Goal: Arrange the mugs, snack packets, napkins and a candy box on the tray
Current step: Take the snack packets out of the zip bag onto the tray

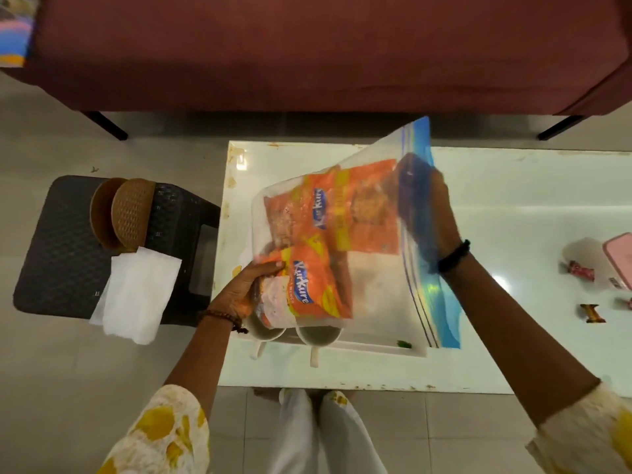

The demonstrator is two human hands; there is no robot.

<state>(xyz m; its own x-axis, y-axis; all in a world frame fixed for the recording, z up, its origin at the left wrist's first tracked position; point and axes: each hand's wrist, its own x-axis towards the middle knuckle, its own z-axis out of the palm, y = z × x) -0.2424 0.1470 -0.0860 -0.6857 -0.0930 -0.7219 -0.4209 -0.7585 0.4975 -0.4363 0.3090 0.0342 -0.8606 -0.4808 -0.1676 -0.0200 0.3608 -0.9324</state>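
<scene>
Clear zip-top plastic bag (369,268) of orange snack packets (307,289) held at frame centre over white rectangular tray (376,350), long axis slanting lower left to upper right. Left hand (249,285) gripping bag's lower-left end, nearest packets; right hand (427,206) pinching blue zip edge upper right.

A maroon sofa (307,46) on dark legs spans the far side. Pale floor tiles (68,388) surround the glossy white desk (530,206), which reflects overhead light. A black woven stool (61,241) stands beside the desk's left edge.
</scene>
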